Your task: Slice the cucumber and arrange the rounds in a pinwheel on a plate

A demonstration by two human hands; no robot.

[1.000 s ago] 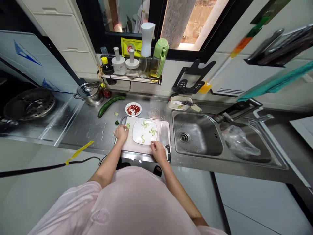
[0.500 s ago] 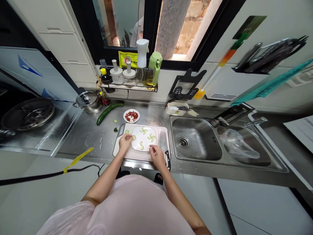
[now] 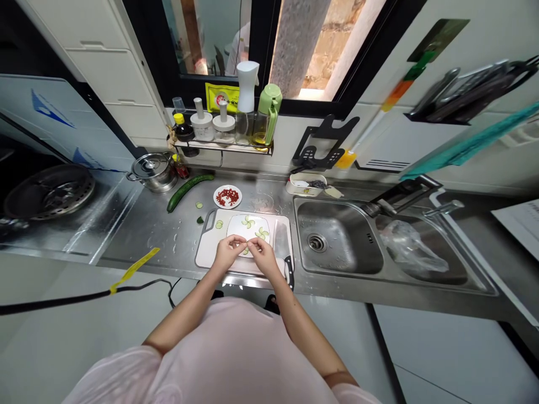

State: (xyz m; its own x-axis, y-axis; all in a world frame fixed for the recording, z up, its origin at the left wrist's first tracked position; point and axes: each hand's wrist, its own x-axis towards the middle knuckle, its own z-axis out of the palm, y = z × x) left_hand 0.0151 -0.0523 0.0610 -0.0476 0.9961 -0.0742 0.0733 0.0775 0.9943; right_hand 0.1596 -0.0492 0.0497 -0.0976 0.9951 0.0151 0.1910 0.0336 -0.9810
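My left hand (image 3: pixel 228 253) and my right hand (image 3: pixel 263 257) meet over the near part of a white plate (image 3: pixel 234 225), fingers pinched together at the tips. Between them is a thin cucumber slice, mostly hidden by the fingers. Curved cucumber pieces lie in pinwheel clusters on the plate, one cluster (image 3: pixel 248 222) at the back and another (image 3: pixel 261 233) on the right; a third, nearest me, is partly covered by my hands. The plate rests on a light cutting board (image 3: pixel 205 255). More cucumber slices (image 3: pixel 219 224) sit on the board's left side, and a knife (image 3: pixel 281 235) lies along its right.
Behind the board stands a small dish (image 3: pixel 216 203) of chopped red pieces. A whole cucumber (image 3: pixel 185 192) and a lidded pot (image 3: pixel 154 173) are at the back left. To the right is a double sink (image 3: pixel 341 238) holding a plastic bag (image 3: pixel 410 247). Bottles line a shelf (image 3: pixel 223 147).
My left hand has moved right from the plate's left edge with a cucumber slice. My right hand has come left and up, so the fingertips now meet above the plate.
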